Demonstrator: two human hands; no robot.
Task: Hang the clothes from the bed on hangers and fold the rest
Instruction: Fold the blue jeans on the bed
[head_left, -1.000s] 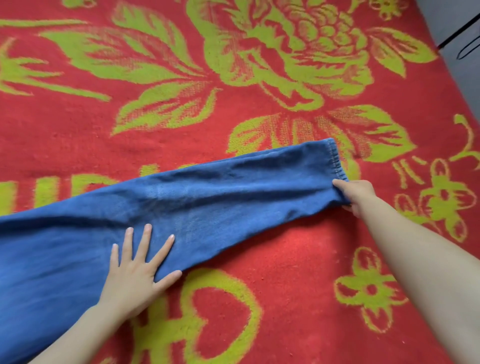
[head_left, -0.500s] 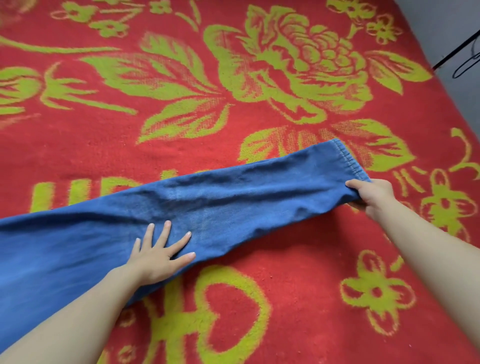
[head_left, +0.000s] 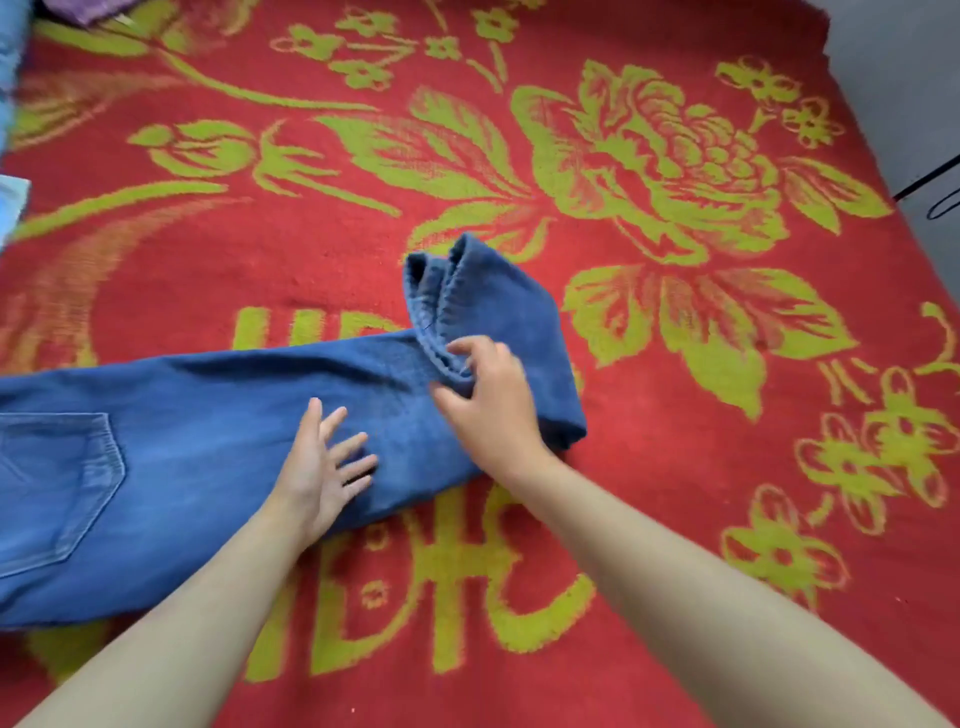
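Note:
Blue jeans (head_left: 208, 447) lie across the red and green flowered bed cover (head_left: 675, 467), with a back pocket showing at the left edge. Their leg end (head_left: 498, 306) is folded back over the legs, hems pointing up and away from me. My right hand (head_left: 493, 405) grips that folded leg end at the hems. My left hand (head_left: 324, 467) lies flat with spread fingers on the legs, just left of the fold.
A pale blue cloth (head_left: 10, 62) and a purple item (head_left: 88, 10) show at the top left corner. A white thing (head_left: 13, 200) sits at the left edge. Grey floor and a black hanger (head_left: 943, 200) lie beyond the bed's right edge.
My right hand has carried the leg end left and folded it back over the legs. My left hand stays pressed on the denim. The view has pulled back.

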